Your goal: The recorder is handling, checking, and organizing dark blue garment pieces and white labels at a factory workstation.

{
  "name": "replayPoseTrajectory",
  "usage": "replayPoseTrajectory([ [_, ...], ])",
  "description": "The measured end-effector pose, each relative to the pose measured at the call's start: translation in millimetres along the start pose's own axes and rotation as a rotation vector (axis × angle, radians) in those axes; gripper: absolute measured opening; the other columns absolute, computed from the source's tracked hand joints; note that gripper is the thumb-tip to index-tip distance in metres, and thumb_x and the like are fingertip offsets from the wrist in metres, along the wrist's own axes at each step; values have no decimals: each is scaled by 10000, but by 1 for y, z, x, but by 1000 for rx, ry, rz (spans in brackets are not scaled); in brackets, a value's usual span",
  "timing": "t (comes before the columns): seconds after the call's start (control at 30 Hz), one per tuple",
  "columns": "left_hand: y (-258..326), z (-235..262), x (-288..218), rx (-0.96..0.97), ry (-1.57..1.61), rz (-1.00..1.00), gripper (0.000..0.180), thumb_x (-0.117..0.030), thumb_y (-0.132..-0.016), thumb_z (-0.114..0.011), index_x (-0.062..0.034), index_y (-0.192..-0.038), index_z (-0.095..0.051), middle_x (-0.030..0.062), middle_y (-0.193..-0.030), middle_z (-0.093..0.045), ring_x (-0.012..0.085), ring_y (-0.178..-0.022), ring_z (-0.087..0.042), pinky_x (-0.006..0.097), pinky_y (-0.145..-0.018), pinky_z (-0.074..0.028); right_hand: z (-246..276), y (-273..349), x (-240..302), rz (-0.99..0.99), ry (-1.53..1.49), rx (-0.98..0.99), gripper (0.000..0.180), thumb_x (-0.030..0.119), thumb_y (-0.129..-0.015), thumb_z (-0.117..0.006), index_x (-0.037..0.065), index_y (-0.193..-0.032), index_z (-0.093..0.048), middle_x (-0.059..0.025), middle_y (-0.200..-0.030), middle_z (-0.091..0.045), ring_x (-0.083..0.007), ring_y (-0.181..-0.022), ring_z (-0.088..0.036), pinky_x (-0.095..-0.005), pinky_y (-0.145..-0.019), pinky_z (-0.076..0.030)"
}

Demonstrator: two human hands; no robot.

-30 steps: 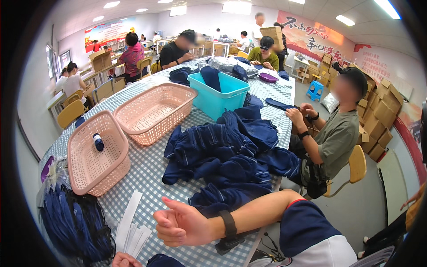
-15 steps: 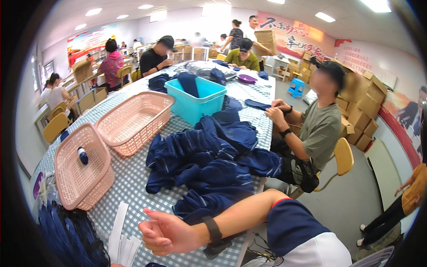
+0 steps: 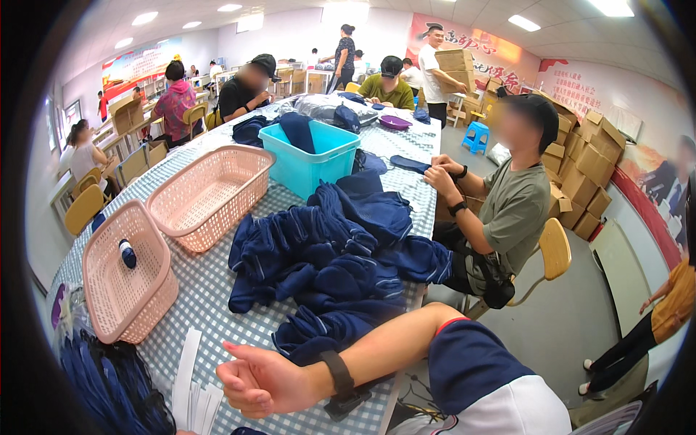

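Right hand [image 3: 262, 379], grip a loose empty fist, above checked tablecloth [image 3: 217, 279] beside crumpled navy fabric [image 3: 330, 254].

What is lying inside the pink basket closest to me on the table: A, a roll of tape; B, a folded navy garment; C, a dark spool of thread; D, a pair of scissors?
C: the near pink basket holds only a small dark spool lying on its mesh floor; the navy garments are piled outside it on the checked table.
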State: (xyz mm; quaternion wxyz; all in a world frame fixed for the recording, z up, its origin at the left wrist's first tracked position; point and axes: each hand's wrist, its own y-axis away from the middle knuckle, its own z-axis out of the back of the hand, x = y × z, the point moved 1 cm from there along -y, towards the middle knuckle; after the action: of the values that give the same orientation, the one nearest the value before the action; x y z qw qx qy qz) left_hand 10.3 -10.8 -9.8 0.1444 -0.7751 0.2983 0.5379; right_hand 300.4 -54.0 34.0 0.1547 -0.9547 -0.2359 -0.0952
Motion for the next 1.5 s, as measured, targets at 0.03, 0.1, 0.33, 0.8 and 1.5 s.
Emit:
replayPoseTrajectory([
  [0.03,0,1,0,19,14,5,148,-164,-1005,-520,-21,-1003,-558,98,-882,-579,181,-771,-556,339,-702,-522,0,0,0,-1,3,2,620,539,-1042,-191,87,-738,-489,-13,-486,-418,-119,-417,-397,-245,-420,-377],
  [0.1,0,0,1,20,50,16,143,-155,-1005,-522,-18,-1004,-563,101,-892,-582,179,-784,-559,334,-699,-517,-1,1,2,4,-3,3,620,540,-1042,-192,86,-739,-487,-12,-487,-420,-117,-418,-395,-244,-420,-375],
  [0.33,-3,-19,-1,-36,119,20,143,-145,-981,-561,-6,-1016,-565,96,-904,-594,176,-797,-566,308,-725,-496,-2,7,8,-11,-1,-6,611,547,-1038,-209,85,-747,-485,-11,-498,-408,-118,-423,-376,-245,-421,-339],
  [0.8,1,-14,-2,-123,47,-3,193,-195,-912,-590,-3,-906,-577,107,-817,-625,181,-761,-599,323,-736,-484,-5,5,9,-79,124,-1,585,568,-1025,-178,135,-782,-487,28,-575,-425,-126,-565,-355,-276,-576,-312],
  [1.5,2,-12,1,-76,78,-1,183,-166,-937,-555,9,-958,-603,117,-851,-656,182,-798,-606,312,-771,-477,-7,7,10,-70,107,9,591,536,-1037,-152,119,-771,-477,23,-562,-423,-122,-545,-354,-266,-552,-308],
])
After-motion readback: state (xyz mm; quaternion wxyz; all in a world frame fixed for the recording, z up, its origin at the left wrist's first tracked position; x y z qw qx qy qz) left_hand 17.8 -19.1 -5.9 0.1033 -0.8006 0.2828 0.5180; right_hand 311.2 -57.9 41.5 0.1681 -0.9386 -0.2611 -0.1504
